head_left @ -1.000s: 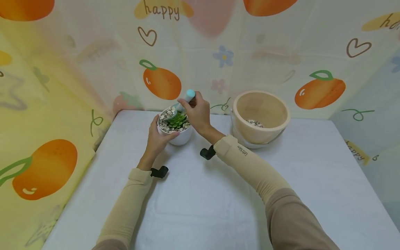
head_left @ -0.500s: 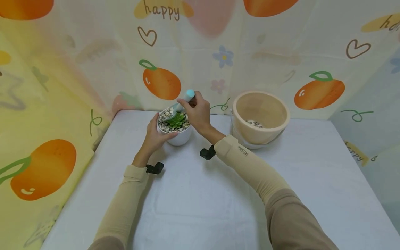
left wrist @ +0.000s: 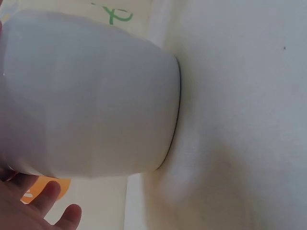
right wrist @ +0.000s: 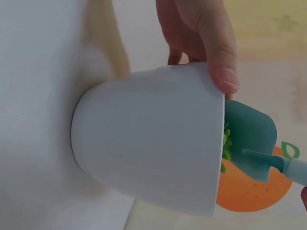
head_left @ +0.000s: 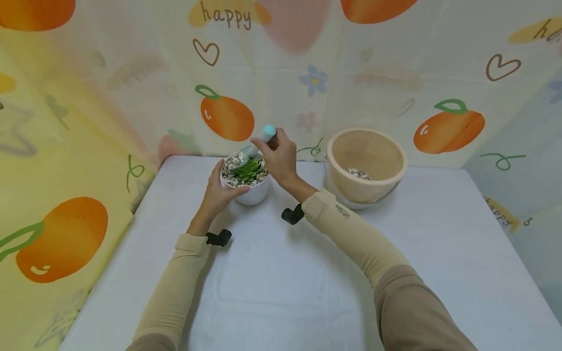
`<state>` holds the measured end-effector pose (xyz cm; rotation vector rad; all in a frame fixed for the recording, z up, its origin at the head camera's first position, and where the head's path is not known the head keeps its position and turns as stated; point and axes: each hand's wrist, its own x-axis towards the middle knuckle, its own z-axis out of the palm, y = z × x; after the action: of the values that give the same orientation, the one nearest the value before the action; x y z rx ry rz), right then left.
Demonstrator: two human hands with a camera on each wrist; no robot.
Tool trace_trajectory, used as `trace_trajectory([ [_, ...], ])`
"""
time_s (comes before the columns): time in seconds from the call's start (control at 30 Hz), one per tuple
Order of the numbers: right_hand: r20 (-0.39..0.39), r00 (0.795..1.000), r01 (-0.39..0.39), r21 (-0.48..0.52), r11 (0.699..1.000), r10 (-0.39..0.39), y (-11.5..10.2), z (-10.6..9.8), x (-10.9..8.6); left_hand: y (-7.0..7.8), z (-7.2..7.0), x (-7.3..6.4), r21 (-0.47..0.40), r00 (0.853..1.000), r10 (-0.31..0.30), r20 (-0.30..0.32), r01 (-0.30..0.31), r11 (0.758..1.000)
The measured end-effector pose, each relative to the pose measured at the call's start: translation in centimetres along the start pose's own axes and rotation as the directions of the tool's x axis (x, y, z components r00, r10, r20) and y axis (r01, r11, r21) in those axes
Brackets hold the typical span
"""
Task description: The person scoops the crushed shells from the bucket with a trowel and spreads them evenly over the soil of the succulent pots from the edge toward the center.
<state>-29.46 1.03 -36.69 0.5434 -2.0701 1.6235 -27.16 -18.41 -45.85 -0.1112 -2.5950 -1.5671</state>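
A white flowerpot (head_left: 252, 197) stands on the table, filled with pale pebbles (head_left: 231, 179) around a green succulent (head_left: 248, 169). My left hand (head_left: 216, 191) grips its rim from the left, thumb across the near side; in the right wrist view that thumb (right wrist: 223, 62) lies over the rim. Between thumb and fingers, my right hand (head_left: 281, 158) holds the handle of a small trowel (head_left: 269, 132) above the pot. The trowel's teal blade (right wrist: 254, 132) slants down over the rim beside the succulent. In the left wrist view the pot's wall (left wrist: 96, 96) hides the plant.
Right of the pot stands a large beige bucket (head_left: 366, 180) with a white handle and some pebbles (head_left: 357, 173) at its bottom. A white cloth (head_left: 281, 282) covers the table. A printed curtain (head_left: 281, 73) hangs right behind the table's far edge.
My left wrist has swung slightly left while its grip on the flowerpot stays. The trowel and right hand have shifted very slightly right in the last half second.
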Motion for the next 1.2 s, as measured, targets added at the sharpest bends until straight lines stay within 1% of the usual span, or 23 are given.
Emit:
trace_trajectory([
  [0.07,-0.007,1.0,0.008,-0.007,1.0,-0.008,0.1,0.1,0.0,0.1,0.1,-0.1,-0.003,1.0,0.004,-0.01,-0.004,1.0],
  [0.27,-0.018,0.998,0.063,-0.054,0.997,-0.064,0.0,0.3,0.0,0.5,0.3,-0.3,0.043,0.998,0.003,-0.059,-0.001,0.999],
  [0.37,-0.033,0.997,0.07,-0.067,0.995,-0.072,-0.2,0.4,0.1,0.6,0.3,-0.4,0.071,0.997,0.024,-0.073,-0.019,0.997],
  [0.43,-0.032,0.997,0.062,-0.082,0.995,-0.065,-0.3,0.6,0.1,0.5,0.0,-0.5,0.089,0.998,0.027,-0.059,-0.022,0.996],
  [0.5,-0.021,0.998,0.059,-0.098,0.993,-0.061,-0.4,0.7,0.1,0.1,-0.5,-0.4,0.093,0.999,0.022,-0.032,-0.019,0.995],
  [0.67,-0.004,0.998,0.059,-0.135,0.989,-0.06,-0.5,0.9,0.0,-0.3,-1.6,0.6,0.034,0.998,0.008,0.056,-0.009,0.999],
  [0.73,-0.003,0.998,0.058,-0.139,0.989,-0.059,-0.5,0.9,0.0,-0.3,-1.7,0.8,0.017,0.997,0.003,0.075,-0.004,1.0],
  [0.8,-0.003,0.998,0.06,-0.14,0.988,-0.061,-0.6,0.9,0.0,-0.4,-1.7,0.8,0.009,0.997,-0.008,0.081,0.007,1.0],
  [0.87,-0.008,0.998,0.063,-0.145,0.987,-0.065,-0.6,0.8,0.0,-0.4,-1.4,0.8,-0.002,0.998,-0.014,0.069,0.014,1.0],
  [0.93,-0.017,0.997,0.067,-0.151,0.986,-0.071,-0.7,0.8,0.0,-0.2,-0.9,0.6,-0.015,0.999,-0.01,0.044,0.011,1.0],
  [1.1,-0.008,0.997,0.073,-0.169,0.983,-0.075,-0.9,0.6,0.0,0.3,0.6,-0.2,-0.018,0.998,0.019,-0.061,-0.02,1.0],
  [1.17,0.0,0.997,0.075,-0.176,0.982,-0.077,-1.0,0.6,-0.1,0.5,1.0,-0.6,-0.008,0.996,0.021,-0.09,-0.022,1.0],
  [1.2,0.001,0.997,0.077,-0.181,0.981,-0.078,-1.0,0.5,-0.2,0.6,1.1,-0.7,0.001,0.995,0.019,-0.094,-0.019,1.0],
])
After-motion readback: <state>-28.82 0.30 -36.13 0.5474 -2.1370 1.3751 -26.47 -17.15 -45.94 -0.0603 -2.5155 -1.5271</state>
